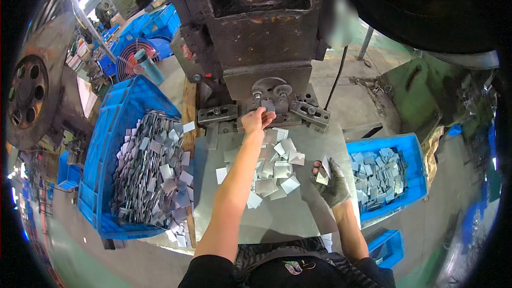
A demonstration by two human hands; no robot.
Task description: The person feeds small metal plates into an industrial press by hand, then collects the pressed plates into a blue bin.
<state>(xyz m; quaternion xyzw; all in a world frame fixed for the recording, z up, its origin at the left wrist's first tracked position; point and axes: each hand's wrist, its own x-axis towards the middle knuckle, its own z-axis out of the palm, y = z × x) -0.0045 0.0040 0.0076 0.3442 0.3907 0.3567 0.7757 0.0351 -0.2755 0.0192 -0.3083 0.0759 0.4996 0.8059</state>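
My bare left hand (258, 120) reaches forward to the die of a dark press (266, 48). Its fingers pinch a small metal plate (268, 106) just below two round metal posts. My right hand (335, 185), in a grey-stained glove, is at the right side of the metal work table (304, 218). Between its thumb and fingers are small metal plates (323, 175), tilted up. A loose pile of flat square metal plates (281, 169) lies on the table between my arms.
At the left stands a large blue crate (95, 202) heaped with metal plates, some spilling over its right side. A smaller blue crate (417, 178) with plates is at the right, another blue bin (393, 250) below it. Clamps (311, 113) flank the die. A fan (137, 56) stands behind.
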